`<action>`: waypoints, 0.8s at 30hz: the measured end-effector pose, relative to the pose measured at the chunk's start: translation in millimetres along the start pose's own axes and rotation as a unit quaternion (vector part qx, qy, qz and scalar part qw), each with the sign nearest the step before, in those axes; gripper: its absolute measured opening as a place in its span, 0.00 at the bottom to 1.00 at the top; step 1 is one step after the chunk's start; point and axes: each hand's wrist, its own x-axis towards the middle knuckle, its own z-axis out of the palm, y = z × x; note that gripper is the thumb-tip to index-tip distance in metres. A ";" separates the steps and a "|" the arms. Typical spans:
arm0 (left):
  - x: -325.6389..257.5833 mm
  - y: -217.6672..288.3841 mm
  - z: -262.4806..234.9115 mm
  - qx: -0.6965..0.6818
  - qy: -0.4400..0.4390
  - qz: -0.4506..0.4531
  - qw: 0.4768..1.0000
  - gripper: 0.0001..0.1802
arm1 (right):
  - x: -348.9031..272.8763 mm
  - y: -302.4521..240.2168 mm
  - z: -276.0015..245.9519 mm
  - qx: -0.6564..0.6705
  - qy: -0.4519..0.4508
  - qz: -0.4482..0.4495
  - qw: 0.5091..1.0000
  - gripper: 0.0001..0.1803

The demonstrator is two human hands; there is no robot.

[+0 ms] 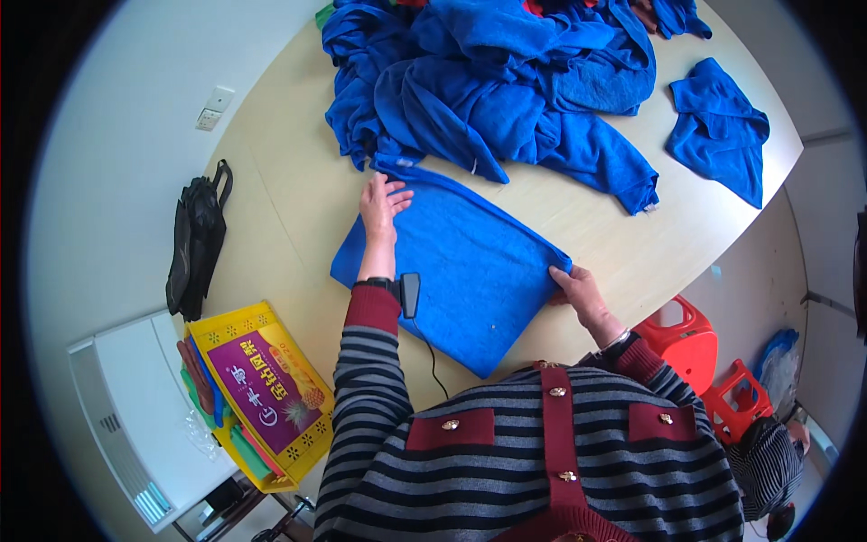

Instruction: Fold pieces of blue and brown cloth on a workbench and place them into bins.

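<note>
A blue towel [452, 262] lies on the table in front of me, folded into a flat, roughly rectangular piece with a rolled or doubled far edge. My left hand [385, 200] rests at its far left corner, fingers apart and lying over the cloth. At the right corner, my right hand [582, 294] pinches the end of that doubled edge between thumb and fingers; part of the fingers is hidden. A small dark device [410, 294] with a thin black cable sits by my left wrist, over the towel.
A heap of crumpled blue towels [497, 81] covers the table's far side. Another blue towel [720, 126] lies apart at the right. On the left are a black folded umbrella [199, 239] and a yellow basket [235, 321] holding colourful cloths. Red plastic stools [682, 348] stand beyond the right edge.
</note>
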 end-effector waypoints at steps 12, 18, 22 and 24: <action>-110.3 -111.1 -150.3 0.386 0.347 0.150 0.842 0.39 | 3.2 -28.5 16.6 -0.481 0.175 -0.428 0.745 0.23; -82.2 -124.2 -182.9 0.173 0.291 0.152 0.929 0.37 | -7.1 -2.9 34.1 -0.538 0.139 -0.345 0.757 0.22; -98.3 -136.1 -208.5 0.100 0.247 0.154 0.951 0.34 | -24.3 30.0 36.6 -0.512 0.120 -0.352 0.775 0.18; -110.8 -143.7 -224.1 0.100 0.281 0.149 0.943 0.31 | -20.5 34.3 45.1 -0.493 0.110 -0.368 0.780 0.17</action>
